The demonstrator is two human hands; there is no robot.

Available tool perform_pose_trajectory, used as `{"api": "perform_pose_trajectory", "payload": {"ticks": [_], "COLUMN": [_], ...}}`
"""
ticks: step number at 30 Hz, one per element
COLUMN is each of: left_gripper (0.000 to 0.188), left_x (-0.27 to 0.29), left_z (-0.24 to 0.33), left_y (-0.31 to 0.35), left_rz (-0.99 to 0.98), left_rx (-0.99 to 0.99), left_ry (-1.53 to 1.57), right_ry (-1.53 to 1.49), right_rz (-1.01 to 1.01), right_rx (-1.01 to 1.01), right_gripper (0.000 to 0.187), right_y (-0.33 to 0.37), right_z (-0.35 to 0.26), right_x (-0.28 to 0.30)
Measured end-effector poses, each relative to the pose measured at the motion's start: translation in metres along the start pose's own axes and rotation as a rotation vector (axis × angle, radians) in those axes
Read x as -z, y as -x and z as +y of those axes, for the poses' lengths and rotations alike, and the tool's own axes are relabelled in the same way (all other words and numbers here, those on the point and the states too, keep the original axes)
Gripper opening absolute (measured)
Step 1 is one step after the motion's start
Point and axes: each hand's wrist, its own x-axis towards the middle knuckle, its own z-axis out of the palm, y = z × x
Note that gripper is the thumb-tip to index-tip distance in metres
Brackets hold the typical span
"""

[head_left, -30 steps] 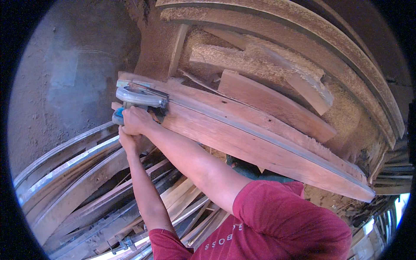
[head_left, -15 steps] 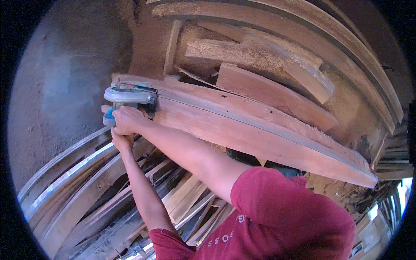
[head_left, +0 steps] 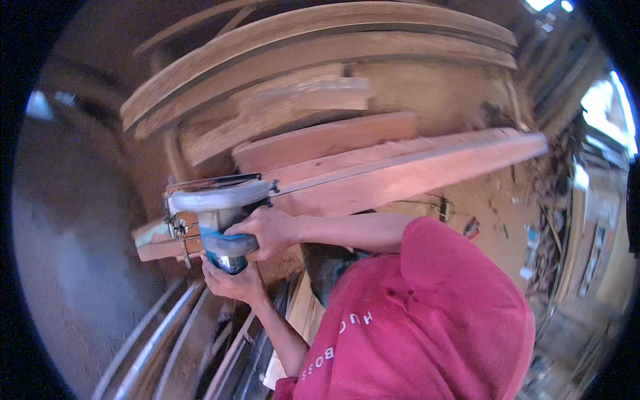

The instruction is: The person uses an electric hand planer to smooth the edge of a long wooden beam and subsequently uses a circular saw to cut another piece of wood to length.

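A circular saw [head_left: 230, 245] with a silver blade guard and a teal motor body stands over the left part of a long reddish plank [head_left: 393, 179]. My right hand [head_left: 270, 230] is wrapped round its handle. Lower down, my left hand [head_left: 233, 283] cups the end of the motor housing, fingers curled against it. From the saw a thin dark cut line runs along the plank to the right. The plank's left end [head_left: 160, 250] sticks out past the saw. The guard and base hide the blade.
Behind the plank lie a shorter reddish board [head_left: 327, 140] and a rough offcut [head_left: 307, 100]. Farther back, long curved timbers [head_left: 320, 33] arch across. Several strips of wood [head_left: 153, 343] lean at the lower left. Scraps litter the ground at the right.
My view has turned, so the plank now slopes up to the right. Both hands have stayed on the saw, which shows more fully, with the plank's left end visible beyond it.
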Motion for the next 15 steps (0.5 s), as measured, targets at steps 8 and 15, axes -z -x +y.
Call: {"api": "perform_pose_trajectory", "payload": {"ticks": [8,15], "left_gripper": [0.061,0.058], "left_x": [-0.008,-0.013], "left_z": [0.081,0.198], "left_y": [0.05,0.098], "left_rz": [-0.192,-0.258], "left_rx": [0.139,-0.088], "left_ry": [0.893,0.861], "right_ry": [0.618,0.902], "right_rz": [0.719,1.363], "right_rx": [-0.311,-0.625], "right_gripper": [0.065,0.057], "right_y": [0.302,0.61], "right_z": [-0.11,-0.233], "right_x": [0.204,0.207]}}
